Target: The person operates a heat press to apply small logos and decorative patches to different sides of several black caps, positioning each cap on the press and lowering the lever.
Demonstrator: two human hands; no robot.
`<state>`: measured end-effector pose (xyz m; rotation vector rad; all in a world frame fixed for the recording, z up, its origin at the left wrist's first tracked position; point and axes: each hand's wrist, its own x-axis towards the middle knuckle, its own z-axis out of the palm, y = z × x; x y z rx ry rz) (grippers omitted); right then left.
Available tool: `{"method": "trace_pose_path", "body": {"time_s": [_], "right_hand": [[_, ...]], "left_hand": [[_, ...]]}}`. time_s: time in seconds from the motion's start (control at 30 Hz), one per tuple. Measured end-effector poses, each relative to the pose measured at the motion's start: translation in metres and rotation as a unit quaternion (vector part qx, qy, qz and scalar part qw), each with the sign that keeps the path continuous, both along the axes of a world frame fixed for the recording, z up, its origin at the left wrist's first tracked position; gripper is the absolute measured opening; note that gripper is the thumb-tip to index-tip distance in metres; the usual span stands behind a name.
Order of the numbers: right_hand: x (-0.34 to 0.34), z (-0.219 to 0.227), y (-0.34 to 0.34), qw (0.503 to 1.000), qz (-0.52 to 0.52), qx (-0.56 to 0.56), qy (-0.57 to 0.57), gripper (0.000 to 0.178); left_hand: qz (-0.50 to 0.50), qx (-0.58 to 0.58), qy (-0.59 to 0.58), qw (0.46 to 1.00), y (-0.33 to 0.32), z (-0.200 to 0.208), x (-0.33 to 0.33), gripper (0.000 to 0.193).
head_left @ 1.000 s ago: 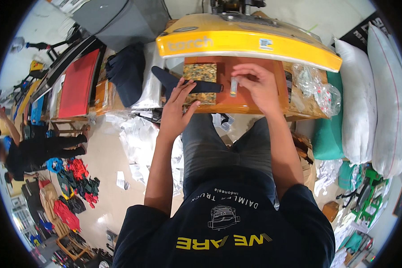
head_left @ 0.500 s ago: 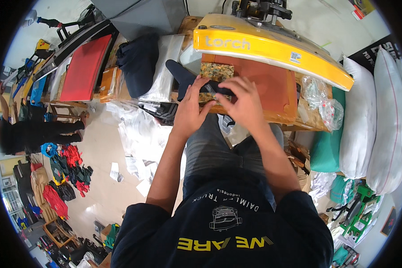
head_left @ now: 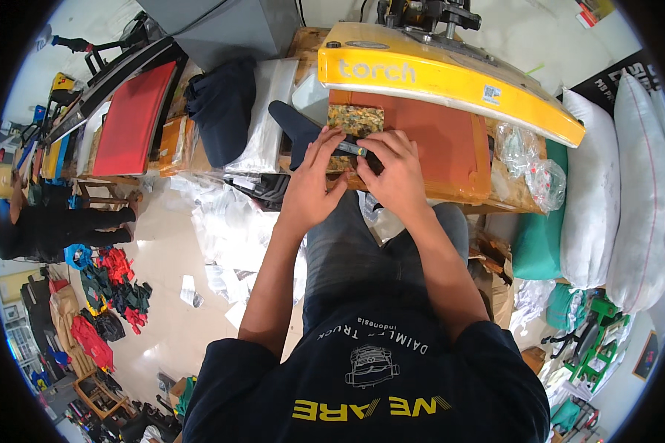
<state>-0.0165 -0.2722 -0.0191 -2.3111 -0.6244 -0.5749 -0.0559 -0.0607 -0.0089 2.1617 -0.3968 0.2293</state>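
Left hand [head_left: 310, 190] spread, thumb and fingers apart, on navy tapered fabric strap [head_left: 294, 131]. Right hand [head_left: 399, 173] touching small narrow greyish strip [head_left: 352, 148] on strap, over multicoloured speckled block [head_left: 356, 118]; can't tell if pinching.

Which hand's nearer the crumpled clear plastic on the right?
Right. The right hand is left of the crumpled clear plastic, not touching it; the left hand is farther off, on the far side of the right hand.
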Motion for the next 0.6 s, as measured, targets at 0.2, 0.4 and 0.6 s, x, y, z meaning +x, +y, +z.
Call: {"method": "trace_pose_path", "body": {"time_s": [0.2, 0.4, 0.6], "right_hand": [[-0.008, -0.002, -0.002, 1.0, -0.013, -0.016, -0.024, 0.027], [-0.019, -0.011, 0.001, 0.996, -0.058, -0.04, -0.058, 0.026], [-0.032, -0.01, 0.005, 0.993, -0.105, -0.036, -0.031, 0.043]], "left_hand": [[-0.002, 0.005, -0.001, 1.0, -0.005, -0.005, -0.003, 0.062], [0.014, 0.113, -0.068, 0.991, -0.01, -0.017, -0.006, 0.047], [0.018, 0.111, -0.075, 0.991, -0.012, -0.018, -0.007, 0.047]]}}
